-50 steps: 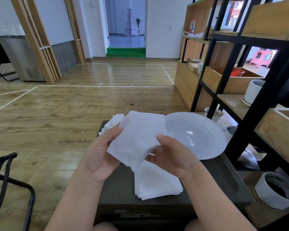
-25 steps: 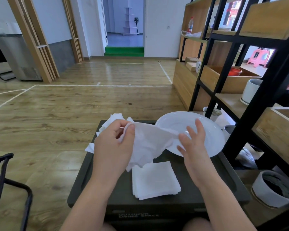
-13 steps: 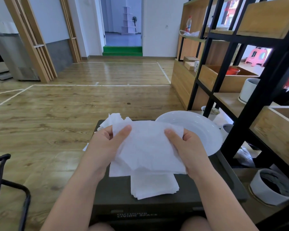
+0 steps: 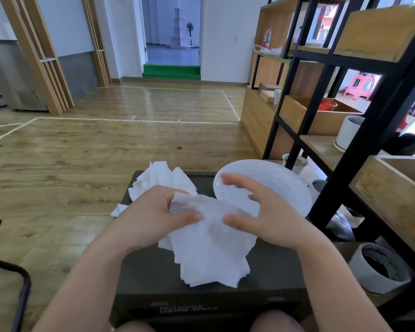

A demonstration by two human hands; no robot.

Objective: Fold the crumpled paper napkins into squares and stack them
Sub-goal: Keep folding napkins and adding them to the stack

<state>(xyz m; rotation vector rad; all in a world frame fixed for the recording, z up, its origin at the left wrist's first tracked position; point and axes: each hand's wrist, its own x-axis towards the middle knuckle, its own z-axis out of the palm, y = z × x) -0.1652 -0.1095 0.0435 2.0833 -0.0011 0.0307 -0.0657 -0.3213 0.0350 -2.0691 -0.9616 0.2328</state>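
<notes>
A white paper napkin hangs between both hands above the dark box. My left hand pinches its upper left part between thumb and fingers. My right hand pinches the napkin's right side with the thumb, the other fingers spread out above the plate. Under the hanging napkin lies a stack of folded napkins, partly hidden. A heap of crumpled napkins sits at the box's far left corner.
A white plate rests on the box's far right. A black-framed wooden shelf with pots stands close on the right. A pot sits on the floor right of the box. A black chair frame is at left.
Half a second ago both hands held the napkin spread flat. Now it is bunched between them, and my right hand's fingers have lifted and spread.
</notes>
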